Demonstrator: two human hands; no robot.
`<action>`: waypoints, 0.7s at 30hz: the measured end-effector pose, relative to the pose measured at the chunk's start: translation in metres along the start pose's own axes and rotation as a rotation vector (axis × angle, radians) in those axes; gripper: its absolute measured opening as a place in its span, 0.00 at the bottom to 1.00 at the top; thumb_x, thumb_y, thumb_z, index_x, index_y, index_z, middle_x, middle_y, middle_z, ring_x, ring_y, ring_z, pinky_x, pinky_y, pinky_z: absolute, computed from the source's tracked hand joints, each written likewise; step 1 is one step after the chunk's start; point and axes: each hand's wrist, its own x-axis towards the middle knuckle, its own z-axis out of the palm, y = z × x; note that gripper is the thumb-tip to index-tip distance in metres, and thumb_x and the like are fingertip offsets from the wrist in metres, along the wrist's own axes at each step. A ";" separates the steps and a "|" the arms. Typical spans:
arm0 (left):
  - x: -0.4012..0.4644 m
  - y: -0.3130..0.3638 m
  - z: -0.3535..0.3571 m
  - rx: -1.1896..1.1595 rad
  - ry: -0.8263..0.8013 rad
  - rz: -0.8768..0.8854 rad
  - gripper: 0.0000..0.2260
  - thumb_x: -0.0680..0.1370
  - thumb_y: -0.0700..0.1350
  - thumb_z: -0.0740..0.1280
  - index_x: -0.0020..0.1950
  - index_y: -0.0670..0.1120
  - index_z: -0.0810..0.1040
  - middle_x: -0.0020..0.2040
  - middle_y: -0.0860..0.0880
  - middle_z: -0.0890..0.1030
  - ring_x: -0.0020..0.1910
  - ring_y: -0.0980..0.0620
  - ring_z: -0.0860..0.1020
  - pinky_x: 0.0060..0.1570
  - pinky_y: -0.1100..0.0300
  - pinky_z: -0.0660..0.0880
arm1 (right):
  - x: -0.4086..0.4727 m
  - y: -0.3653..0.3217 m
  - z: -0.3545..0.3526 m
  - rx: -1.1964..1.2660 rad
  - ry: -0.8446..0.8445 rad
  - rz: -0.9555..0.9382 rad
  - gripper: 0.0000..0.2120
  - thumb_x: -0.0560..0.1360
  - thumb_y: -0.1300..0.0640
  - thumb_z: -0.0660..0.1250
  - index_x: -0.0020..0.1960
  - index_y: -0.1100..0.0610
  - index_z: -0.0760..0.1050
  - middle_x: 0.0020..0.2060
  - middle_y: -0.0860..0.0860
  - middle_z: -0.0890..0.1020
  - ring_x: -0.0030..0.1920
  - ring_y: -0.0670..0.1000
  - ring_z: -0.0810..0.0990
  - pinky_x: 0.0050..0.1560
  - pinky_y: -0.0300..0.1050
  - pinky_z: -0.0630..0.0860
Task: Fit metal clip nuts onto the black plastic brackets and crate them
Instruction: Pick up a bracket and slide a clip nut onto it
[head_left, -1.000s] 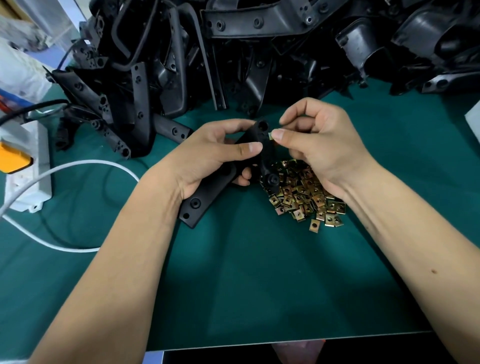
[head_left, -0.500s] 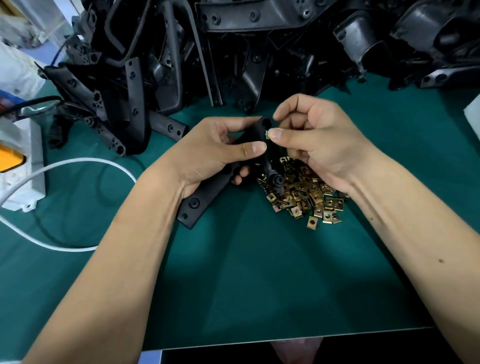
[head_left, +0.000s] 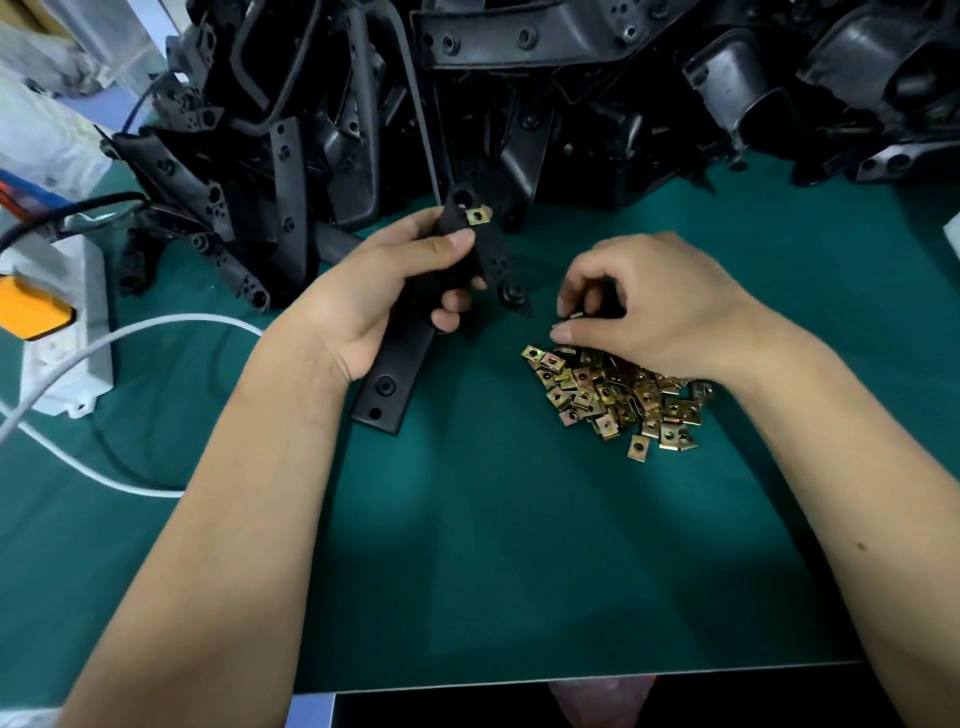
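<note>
Black plastic fills the left hand (head_left: 363, 306): its fingers and thumb are curled round a long bracket (head_left: 447, 291) held tilted above the green mat (head_left: 493, 571), the lower end pointing toward the person. One brass-coloured clip nut (head_left: 478, 215) sits clipped on the bracket's upper end, just above the thumb. To the right of the bracket, the right hand (head_left: 654, 306) hovers over the far edge of the pile of clip nuts (head_left: 618, 397), its fingers bent inward with thumb and forefinger drawn together on a small metal piece (head_left: 569, 321); it is too blurred to tell exactly what that is. The pile lies loose on the mat, near the bracket's right side and apart from it. Beyond the bracket, a big heap of black plastic parts (head_left: 519, 93) crowds the far end of the mat. Left of the bracket lie a white cable (head_left: 130, 332) and a white power strip (head_left: 67, 332) with an orange plug (head_left: 31, 312) on it.
</note>
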 end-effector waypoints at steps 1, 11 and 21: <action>0.000 0.000 0.001 0.012 -0.010 -0.001 0.23 0.81 0.42 0.67 0.75 0.37 0.69 0.49 0.41 0.76 0.34 0.51 0.70 0.31 0.62 0.65 | 0.001 -0.001 0.000 -0.002 -0.003 -0.012 0.07 0.73 0.42 0.76 0.44 0.43 0.82 0.39 0.40 0.81 0.39 0.37 0.76 0.38 0.42 0.67; -0.003 -0.003 0.011 0.141 -0.089 0.018 0.28 0.73 0.37 0.74 0.73 0.44 0.74 0.46 0.48 0.79 0.36 0.53 0.71 0.31 0.62 0.66 | -0.002 -0.012 0.003 0.059 -0.032 -0.097 0.08 0.77 0.58 0.74 0.43 0.46 0.78 0.39 0.40 0.81 0.43 0.41 0.79 0.45 0.45 0.75; -0.002 -0.007 0.031 0.129 -0.138 0.009 0.30 0.71 0.34 0.74 0.73 0.41 0.74 0.49 0.49 0.83 0.37 0.56 0.77 0.30 0.64 0.66 | 0.003 -0.008 0.009 0.393 0.241 0.023 0.07 0.80 0.60 0.70 0.55 0.53 0.86 0.45 0.45 0.86 0.47 0.43 0.84 0.51 0.40 0.79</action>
